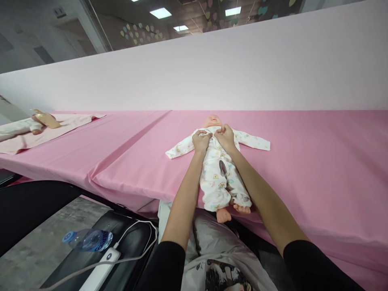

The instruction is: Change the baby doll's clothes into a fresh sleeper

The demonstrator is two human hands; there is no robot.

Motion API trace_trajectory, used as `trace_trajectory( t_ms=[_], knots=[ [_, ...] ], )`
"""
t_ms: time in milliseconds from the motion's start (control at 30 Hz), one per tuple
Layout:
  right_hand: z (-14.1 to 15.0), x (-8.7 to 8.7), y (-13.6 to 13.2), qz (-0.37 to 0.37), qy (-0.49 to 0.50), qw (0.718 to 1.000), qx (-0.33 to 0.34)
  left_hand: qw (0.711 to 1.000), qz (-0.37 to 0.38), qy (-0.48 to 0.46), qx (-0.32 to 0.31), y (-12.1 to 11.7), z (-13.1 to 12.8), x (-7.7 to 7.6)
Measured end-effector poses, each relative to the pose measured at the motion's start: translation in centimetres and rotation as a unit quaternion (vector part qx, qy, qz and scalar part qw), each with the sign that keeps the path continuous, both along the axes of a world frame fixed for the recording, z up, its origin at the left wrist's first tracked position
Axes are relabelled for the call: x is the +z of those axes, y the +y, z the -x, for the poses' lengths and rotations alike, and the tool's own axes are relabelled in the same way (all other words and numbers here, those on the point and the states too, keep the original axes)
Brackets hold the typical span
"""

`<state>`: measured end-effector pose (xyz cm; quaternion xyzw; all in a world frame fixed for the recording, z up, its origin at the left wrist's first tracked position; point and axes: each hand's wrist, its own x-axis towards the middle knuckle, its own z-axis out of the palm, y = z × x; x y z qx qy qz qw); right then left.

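Twelve o'clock: our left hand and right hand pinch the white, long-sleeved, printed-cloth baby outfit! Soft, light, we reckon; grip front edges.

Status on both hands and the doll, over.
Left hand and right hand pinching outfit at upper chest. Doll face-up on pink cloth. Nothing seen blocking either hand.

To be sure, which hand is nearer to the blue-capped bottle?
Left: the left hand is on the white outfit, right of the bottle; the right hand, also there, is farther right.
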<state>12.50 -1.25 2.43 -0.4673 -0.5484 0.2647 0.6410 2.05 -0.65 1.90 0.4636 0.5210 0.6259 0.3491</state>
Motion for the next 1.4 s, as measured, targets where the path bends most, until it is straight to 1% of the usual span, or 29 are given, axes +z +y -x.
trace_trajectory(
  t_ms=[133,233,333,400,533,700,833,933,1067,1233,1400],
  knots=[
    [-0.2,0.2,0.2,0.036,0.053,0.997,0.036,1.000,0.001,-0.008,-0.017,0.1,0.1,-0.1],
    [-0.4,0.3,0.4,0.060,0.080,0.994,0.046,0.999,-0.011,-0.006,-0.036,0.0,0.2,-0.2],
    [-0.6,0.2,0.7,0.068,0.081,0.993,0.049,0.999,-0.018,0.004,-0.049,-0.2,0.3,-0.2],
    [-0.6,0.1,0.8,0.063,0.062,0.995,0.046,0.998,-0.022,0.011,-0.054,-0.2,0.4,-0.3],
    [-0.6,0.3,0.4,0.034,-0.009,0.999,0.025,0.998,-0.028,0.015,-0.060,-0.4,0.5,-0.3],
    [-0.7,0.5,-0.2,0.002,-0.109,0.994,-0.004,0.996,-0.028,0.011,-0.082,-0.6,0.7,-0.4],
    [-0.8,0.3,-0.2,-0.034,-0.123,0.992,-0.008,0.996,-0.035,0.009,-0.085,-0.4,0.7,-0.6],
    [-0.7,0.0,0.0,-0.041,-0.109,0.993,-0.010,0.996,-0.038,0.006,-0.084,-0.4,0.7,-0.7],
    [-0.6,-0.3,0.3,-0.017,-0.074,0.997,0.005,0.995,-0.054,0.012,-0.079,-0.3,0.6,-0.7],
    [-0.4,-0.2,0.3,0.000,0.012,0.999,0.038,0.995,-0.065,0.048,-0.060,-0.2,0.6,-0.7],
    [-0.4,0.3,0.3,0.024,0.095,0.992,0.077,0.993,-0.078,0.076,-0.047,-0.4,0.5,-0.5]
  ],
)
